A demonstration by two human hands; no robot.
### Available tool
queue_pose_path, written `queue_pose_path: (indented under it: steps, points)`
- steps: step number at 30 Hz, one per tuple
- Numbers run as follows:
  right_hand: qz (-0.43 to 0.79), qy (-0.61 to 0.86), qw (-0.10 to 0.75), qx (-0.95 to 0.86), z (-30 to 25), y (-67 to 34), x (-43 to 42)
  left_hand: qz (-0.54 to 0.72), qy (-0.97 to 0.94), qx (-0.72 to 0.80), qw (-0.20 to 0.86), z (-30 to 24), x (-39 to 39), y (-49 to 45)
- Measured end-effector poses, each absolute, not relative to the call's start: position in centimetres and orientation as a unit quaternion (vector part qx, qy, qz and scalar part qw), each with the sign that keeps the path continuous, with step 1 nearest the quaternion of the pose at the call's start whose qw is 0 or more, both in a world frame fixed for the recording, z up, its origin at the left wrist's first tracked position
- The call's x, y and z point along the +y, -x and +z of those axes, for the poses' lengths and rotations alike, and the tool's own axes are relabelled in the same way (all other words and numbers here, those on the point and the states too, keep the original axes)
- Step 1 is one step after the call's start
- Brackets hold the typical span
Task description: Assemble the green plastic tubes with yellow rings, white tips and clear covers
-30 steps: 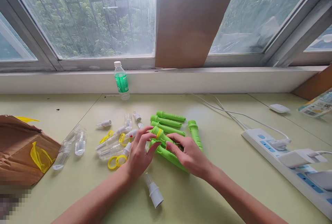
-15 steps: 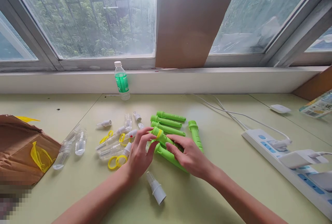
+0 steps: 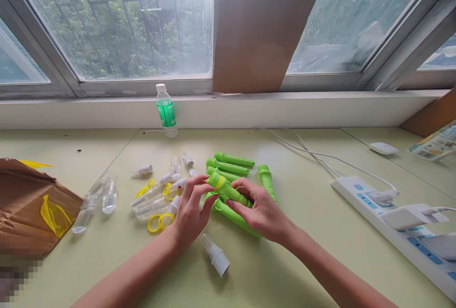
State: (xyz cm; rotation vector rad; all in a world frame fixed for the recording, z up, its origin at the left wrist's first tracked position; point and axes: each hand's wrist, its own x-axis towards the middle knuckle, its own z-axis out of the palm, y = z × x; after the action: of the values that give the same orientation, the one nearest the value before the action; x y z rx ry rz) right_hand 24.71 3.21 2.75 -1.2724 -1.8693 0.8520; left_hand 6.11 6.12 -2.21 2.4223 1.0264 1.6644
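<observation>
Between both hands is a green plastic tube (image 3: pixel 233 194) with a threaded end and a yellow ring (image 3: pixel 220 183) around its neck. My left hand (image 3: pixel 192 208) pinches the threaded end with its fingertips. My right hand (image 3: pixel 261 208) is closed round the tube's body. Under the held tube lies another green tube (image 3: pixel 237 220), partly hidden by my hands. Several more green tubes (image 3: pixel 230 165) lie in a row just beyond, and one green tube (image 3: pixel 267 182) lies to the right. A white part with a clear tip (image 3: pixel 216 255) rests on the table nearer to me.
Left of my hands lie clear ribbed tubes (image 3: pixel 110 196), yellow rings (image 3: pixel 154 224) and white-ended parts (image 3: pixel 144 170). A brown paper bag (image 3: pixel 21 203) sits at far left. Against the sill stands a bottle (image 3: pixel 166 110). A power strip (image 3: pixel 363 198) with cables runs along the right.
My right hand has shifted its grip on the green tube, with the thumb now lower and more of the tube showing. My left hand stays at the threaded end.
</observation>
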Motion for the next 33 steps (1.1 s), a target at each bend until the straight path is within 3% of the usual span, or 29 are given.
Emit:
queue_pose_path:
  steps: [11,33]
  points:
    - [0.292,0.465,0.339,-0.764,3.2,-24.7,3.2,0.541,-0.774,0.328,-0.003,-2.4,6.2,-6.0]
    - [0.372,0.476,0.316,-0.731,2.6,-24.9,3.3,0.541,-0.777,0.323,-0.008,-2.3,6.1,-6.0]
